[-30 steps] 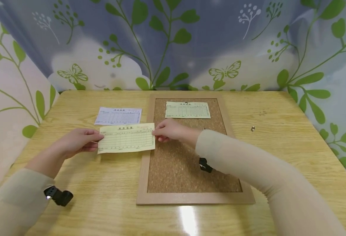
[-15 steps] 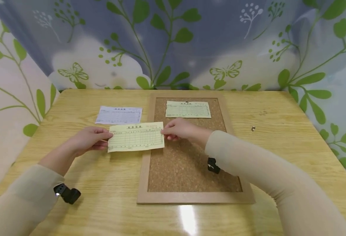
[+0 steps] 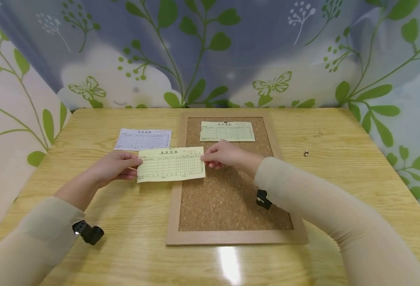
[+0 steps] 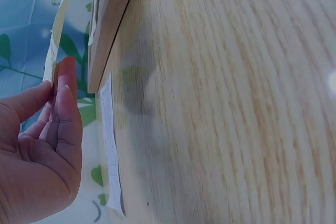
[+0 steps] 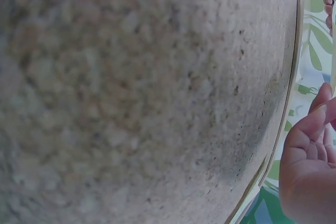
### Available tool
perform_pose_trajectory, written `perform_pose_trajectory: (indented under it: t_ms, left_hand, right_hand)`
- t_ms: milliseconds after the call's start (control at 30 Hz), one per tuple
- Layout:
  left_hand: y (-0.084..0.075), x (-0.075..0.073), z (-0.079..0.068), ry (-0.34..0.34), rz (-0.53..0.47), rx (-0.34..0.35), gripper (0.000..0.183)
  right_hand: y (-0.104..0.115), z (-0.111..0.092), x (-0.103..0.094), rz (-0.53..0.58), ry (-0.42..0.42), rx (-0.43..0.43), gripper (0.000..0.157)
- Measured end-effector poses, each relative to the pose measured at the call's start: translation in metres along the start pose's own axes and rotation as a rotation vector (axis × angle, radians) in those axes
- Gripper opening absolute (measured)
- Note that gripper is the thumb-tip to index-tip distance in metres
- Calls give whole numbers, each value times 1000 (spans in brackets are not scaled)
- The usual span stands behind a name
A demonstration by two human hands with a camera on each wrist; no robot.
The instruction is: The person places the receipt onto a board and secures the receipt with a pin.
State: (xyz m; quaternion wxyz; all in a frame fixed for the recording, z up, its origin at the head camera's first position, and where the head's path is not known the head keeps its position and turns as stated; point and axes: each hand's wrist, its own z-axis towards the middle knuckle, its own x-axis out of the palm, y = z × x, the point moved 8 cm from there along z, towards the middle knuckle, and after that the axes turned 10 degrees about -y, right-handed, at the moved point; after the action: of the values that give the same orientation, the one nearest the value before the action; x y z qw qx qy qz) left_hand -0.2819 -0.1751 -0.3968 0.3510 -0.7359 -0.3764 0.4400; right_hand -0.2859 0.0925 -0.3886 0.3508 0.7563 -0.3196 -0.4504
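Observation:
A pale yellow printed receipt slip (image 3: pixel 170 166) is stretched between both hands, partly over the left side of the cork board (image 3: pixel 231 202). My left hand (image 3: pixel 118 167) pinches its left edge between thumb and fingers; the left wrist view shows the slip (image 4: pixel 56 40) edge-on, raised above the table. The right hand (image 3: pixel 224 154) pinches the slip's right edge, over the cork. At the board's top, a pale green slip (image 3: pixel 227 132) hangs under a pushpin (image 3: pixel 225 123). A whitish-lilac slip (image 3: pixel 143 139) lies on the table behind the held one, its lower edge partly covered.
A small shiny pushpin (image 3: pixel 306 153) lies on the wooden table (image 3: pixel 342 178) right of the board. The board's raised wooden frame (image 3: pixel 236 238) borders the cork. A leaf-patterned curtain (image 3: pixel 231 59) stands along the table's back edge.
Both hands have carried the yellow slip rightward, so more of it now overlaps the cork board. The pinned slip, the lilac slip and the loose pushpin have stayed where they were.

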Motion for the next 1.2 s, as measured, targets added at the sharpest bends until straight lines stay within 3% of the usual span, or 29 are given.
perform_pose_trajectory:
  t_ms: [567,833,1200]
  left_hand:
    - [-13,14,4,-24,53,14,31]
    - [-21,23,7,-19,40,15,35]
    - [-19,35,14,3,-23,-18,42]
  right_hand:
    - [-11,-2,-14,30,-44,24,20]
    - [-17,-1,-23,16,-59,29,21]
    - [-25,-1,-32,-2,-75,36,22]
